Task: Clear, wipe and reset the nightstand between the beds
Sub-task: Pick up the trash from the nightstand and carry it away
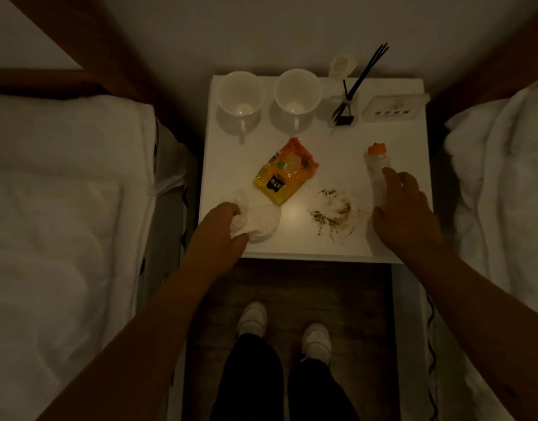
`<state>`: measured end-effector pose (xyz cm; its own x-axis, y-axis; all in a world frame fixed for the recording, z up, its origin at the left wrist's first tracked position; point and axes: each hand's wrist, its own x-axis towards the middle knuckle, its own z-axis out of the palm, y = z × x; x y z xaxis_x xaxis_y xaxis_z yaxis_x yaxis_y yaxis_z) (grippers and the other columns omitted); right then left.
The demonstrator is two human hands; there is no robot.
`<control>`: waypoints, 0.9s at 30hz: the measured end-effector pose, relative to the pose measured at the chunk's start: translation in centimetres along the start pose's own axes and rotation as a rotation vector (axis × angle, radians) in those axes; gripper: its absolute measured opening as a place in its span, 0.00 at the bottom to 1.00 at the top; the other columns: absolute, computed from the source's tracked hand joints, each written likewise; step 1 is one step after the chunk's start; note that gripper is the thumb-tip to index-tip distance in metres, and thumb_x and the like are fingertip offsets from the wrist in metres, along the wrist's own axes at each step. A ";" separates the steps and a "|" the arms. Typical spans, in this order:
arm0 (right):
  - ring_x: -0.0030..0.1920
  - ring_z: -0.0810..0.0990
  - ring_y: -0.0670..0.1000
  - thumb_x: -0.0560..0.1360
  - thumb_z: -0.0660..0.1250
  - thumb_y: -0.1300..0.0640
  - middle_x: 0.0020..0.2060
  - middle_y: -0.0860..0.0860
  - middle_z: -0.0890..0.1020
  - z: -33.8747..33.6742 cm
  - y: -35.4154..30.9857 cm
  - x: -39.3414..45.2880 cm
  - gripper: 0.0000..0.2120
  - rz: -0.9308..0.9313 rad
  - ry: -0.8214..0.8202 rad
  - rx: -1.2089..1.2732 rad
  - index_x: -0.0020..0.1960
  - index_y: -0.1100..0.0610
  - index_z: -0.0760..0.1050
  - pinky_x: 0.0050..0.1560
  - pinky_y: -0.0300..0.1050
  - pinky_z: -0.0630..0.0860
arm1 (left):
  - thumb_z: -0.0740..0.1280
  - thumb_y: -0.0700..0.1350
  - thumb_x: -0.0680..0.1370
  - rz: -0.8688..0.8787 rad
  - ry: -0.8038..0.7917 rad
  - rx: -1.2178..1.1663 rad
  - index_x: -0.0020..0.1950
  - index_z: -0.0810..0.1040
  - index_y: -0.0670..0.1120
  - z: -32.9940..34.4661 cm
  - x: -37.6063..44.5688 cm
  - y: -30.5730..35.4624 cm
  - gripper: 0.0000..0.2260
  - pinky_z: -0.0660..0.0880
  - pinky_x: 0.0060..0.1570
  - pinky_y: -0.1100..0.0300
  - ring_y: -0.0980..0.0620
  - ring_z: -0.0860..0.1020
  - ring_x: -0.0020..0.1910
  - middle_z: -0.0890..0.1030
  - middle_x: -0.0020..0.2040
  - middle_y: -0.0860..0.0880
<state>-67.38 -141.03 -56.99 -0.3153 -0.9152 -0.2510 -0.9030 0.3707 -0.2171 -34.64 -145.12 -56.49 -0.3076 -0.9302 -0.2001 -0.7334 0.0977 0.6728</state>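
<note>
The nightstand (322,141) is standing between two beds, its white worktop lit dimly from above. Near its front edge a patch of brown crumbs and white powder (333,212) is lying scattered. The left hand (219,235) is resting at the front left corner, its grip curled around a crumpled white cloth (258,218) that is touching the worktop. Just behind the cloth an orange and yellow snack packet (284,173) is lying flat, one corner overlapping the cloth. The right hand (406,208) is reaching over the right side, fingers curving onto a clear bottle (378,171) with an orange cap that is lying on its side; whether that grip is fully closed I cannot tell. The spill is sitting between the two hands.

At the back, two white cups (240,95) are standing side by side, with a reed diffuser (348,110) and a white switch panel (389,109) to their right. The left bed (64,208) and the right bed (498,177), both in white linen, are flanking the nightstand. White shoes (252,319) are showing on the wooden floor (352,299) below.
</note>
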 end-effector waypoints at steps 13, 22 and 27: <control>0.59 0.69 0.64 0.74 0.67 0.58 0.71 0.57 0.60 0.2 0.0 0.5 0.35 -0.005 -0.018 0.032 0.75 0.52 0.52 0.49 0.59 0.74 | 0.70 0.54 0.73 0.035 0.050 0.278 0.62 0.76 0.45 4.7 9.2 5.2 0.21 0.67 0.62 0.41 0.37 0.64 0.67 0.66 0.70 0.39; 0.58 0.71 0.62 0.73 0.65 0.61 0.67 0.59 0.66 1.1 -0.6 0.9 0.32 -0.066 -0.028 -0.002 0.73 0.47 0.58 0.52 0.60 0.75 | 0.68 0.53 0.75 0.043 0.120 0.455 0.62 0.76 0.47 5.3 10.3 4.0 0.18 0.60 0.51 0.51 0.41 0.71 0.56 0.73 0.57 0.42; 0.52 0.74 0.61 0.73 0.63 0.64 0.57 0.59 0.72 0.3 -1.4 1.4 0.29 -0.058 -0.045 0.028 0.71 0.50 0.60 0.47 0.57 0.75 | 0.69 0.46 0.75 0.035 0.017 0.286 0.66 0.70 0.43 3.7 9.9 3.5 0.21 0.72 0.42 0.51 0.41 0.75 0.46 0.71 0.54 0.39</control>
<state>-66.42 -142.79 -57.35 -0.2488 -0.9274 -0.2792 -0.9105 0.3223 -0.2590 -42.51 -152.63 -58.74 -0.3274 -0.9301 -0.1668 -0.8643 0.2234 0.4506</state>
